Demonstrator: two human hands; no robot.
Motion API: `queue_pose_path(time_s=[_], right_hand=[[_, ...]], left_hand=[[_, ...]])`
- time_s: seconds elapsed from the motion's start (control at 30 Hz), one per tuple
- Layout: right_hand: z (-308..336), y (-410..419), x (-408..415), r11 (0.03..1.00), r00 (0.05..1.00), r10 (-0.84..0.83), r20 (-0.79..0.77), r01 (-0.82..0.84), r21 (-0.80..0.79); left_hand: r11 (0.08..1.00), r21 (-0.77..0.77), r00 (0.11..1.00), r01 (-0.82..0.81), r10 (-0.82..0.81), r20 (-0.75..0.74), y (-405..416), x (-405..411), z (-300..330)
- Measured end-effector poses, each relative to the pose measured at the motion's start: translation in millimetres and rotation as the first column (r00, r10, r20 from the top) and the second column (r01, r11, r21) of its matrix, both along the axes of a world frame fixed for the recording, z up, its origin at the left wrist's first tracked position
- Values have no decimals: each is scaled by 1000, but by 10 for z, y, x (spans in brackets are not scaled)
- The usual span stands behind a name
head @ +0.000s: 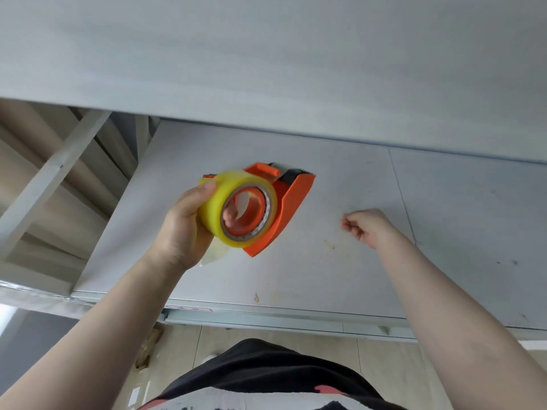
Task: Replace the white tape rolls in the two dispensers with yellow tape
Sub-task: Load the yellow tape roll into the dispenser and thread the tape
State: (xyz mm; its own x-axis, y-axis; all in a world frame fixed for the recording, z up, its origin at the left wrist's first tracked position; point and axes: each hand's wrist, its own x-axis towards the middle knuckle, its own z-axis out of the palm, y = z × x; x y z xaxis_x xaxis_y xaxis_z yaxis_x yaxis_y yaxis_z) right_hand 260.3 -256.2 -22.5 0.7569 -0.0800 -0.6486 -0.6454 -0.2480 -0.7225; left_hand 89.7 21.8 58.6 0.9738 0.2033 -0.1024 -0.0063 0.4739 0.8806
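Observation:
My left hand grips an orange tape dispenser above the grey shelf. A yellow tape roll sits on its hub, its open core facing me. A loose tail of tape hangs below the roll by my wrist. The dispenser's serrated blade points away to the upper right. My right hand hovers over the shelf to the right of the dispenser, fingers curled shut with nothing visible in them. No white roll or second dispenser is in view.
The grey shelf board lies under both hands, with a metal front rail. Another shelf hangs close overhead. A rack upright and brace stand at the left. Tiled floor shows below.

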Motion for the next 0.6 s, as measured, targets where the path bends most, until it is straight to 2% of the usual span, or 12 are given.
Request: queue_pose_path(time_s=[0.13,0.23,0.33,0.43,0.5,0.6], right_hand=[[-60,232,-339,1000,998,29,60,-29,-3],[-26,452,-619,994,993,104,54,-105,16],[-17,671,-862,984,992,124,-3,-122,133],[5,824,-1042,929,979,78,-191,-2,369],[45,890,-1128,834,941,47,-336,149,532],[102,954,-1201,711,914,49,-402,251,657]], left_hand=[[996,85,1000,-8,10,-26,-121,187,136],[997,39,997,-71,72,-32,-232,317,210],[992,23,990,-126,127,-55,-300,447,226],[988,-5,984,-155,154,-94,-355,552,200],[985,-12,978,-173,170,-117,-379,596,182],[981,3,970,-196,194,-143,-387,649,139]])
